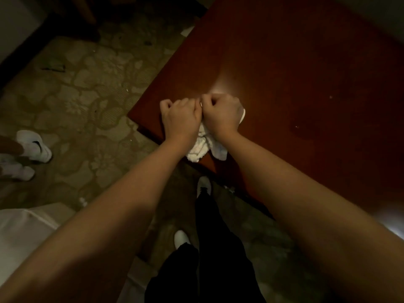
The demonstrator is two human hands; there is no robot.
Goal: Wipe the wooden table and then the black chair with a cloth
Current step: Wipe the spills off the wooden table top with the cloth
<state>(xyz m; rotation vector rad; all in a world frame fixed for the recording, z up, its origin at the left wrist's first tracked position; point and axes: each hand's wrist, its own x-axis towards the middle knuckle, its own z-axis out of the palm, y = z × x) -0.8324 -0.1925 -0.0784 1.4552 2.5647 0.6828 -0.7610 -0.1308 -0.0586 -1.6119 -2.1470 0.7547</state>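
Both hands bunch the white terry cloth (205, 145) at the table's near corner — wiping looks barely begun.

Left hand (180, 119) and right hand (220, 114), centre frame, touch, fingers curled tight into the nubby cloth. The wooden table (295, 73) — glossy reddish-brown, flat — fills the upper right. No black chair shows, so that step remains. Patterned carpet (87, 95) lies left.

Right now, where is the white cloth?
In the head view the white cloth lies near the middle, on the wooden table at its near left corner, bunched under the left hand and right hand.
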